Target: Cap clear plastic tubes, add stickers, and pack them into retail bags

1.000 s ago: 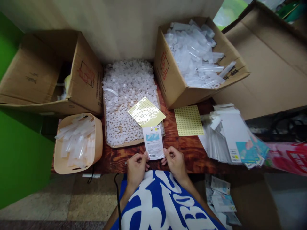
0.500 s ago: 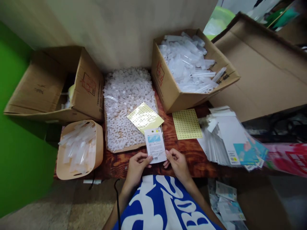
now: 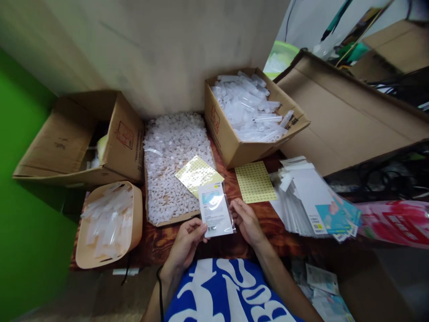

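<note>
A flat clear plastic packet [image 3: 216, 212] with a white and blue printed card inside is held over the table's front part, its printed text side up. My left hand [image 3: 189, 237] pinches its lower left corner between thumb and fingers. At the packet's right edge, the curled fingers of my right hand [image 3: 247, 220] hold the clear film margin. Just behind the packet, a yellow sticker sheet [image 3: 197, 174] lies over a shallow cardboard tray of small white plastic pieces [image 3: 177, 147]. A second sticker sheet [image 3: 255, 181] rests on the wood to the right.
Clear plastic tubes fill a cardboard box [image 3: 231, 150] at the back and a beige bin [image 3: 136, 223] at left. Another carton [image 3: 125, 138] stands behind the bin. Stacked packets with cards [image 3: 301, 197] lie at right, beside pink packaging [image 3: 395, 223]. More packets [image 3: 323, 281] sit below the table edge.
My right hand has moved up along the packet's right edge. The packet has tilted slightly, showing glare and its clear margin. The camera view has shifted, so the surroundings appear lower.
</note>
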Demonstrator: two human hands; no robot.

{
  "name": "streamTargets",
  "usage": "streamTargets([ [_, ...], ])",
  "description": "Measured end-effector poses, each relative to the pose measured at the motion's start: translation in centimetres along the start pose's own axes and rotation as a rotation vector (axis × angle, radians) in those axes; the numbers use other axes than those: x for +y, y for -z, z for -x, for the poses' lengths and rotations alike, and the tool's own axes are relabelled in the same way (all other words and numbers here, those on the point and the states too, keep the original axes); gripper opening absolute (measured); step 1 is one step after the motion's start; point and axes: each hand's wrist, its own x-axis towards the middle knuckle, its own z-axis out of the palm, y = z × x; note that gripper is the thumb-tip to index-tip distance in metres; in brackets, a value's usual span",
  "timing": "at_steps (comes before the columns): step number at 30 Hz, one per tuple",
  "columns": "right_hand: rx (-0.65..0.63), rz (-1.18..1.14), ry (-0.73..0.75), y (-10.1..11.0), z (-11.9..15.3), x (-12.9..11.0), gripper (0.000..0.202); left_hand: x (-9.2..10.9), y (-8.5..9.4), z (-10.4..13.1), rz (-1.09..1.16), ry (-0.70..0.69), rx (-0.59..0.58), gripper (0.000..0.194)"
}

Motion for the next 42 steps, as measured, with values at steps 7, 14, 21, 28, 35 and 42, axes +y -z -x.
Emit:
streamTargets([
  [7,-0.289,0.066,-0.096,-0.6,-1.5,-1.5,0.049,1.6,0.8,-0.5,-0.229,-0.086,0.057,0.036],
  [14,-0.191,0.116,0.033,-0.9,-2.5,-1.1,0.045,2.6,-0.5,-0.3,-0.821,-0.729,0.340,0.025],
  [21,-0.125,0.325,0.213,-2.5,-1.2,-1.8,0.047,3.0,-2.6,0.0,-1.160,-0.948,0.153,0.020],
  [28,-0.024,0.441,0.360,-3.1,-0.1,-1.4,0.046,3.0,-2.3,-0.4,-1.174,-0.951,0.075,0.024],
  [35,0.015,0.403,0.367,-3.0,-0.2,-0.9,0.047,3.0,-1.6,-0.2,-1.089,-0.868,0.090,0.020],
  [42,0.012,0.341,0.339,-3.5,-0.4,-1.3,0.050,3.6,-1.9,-0.5,-1.069,-0.887,0.112,0.013],
])
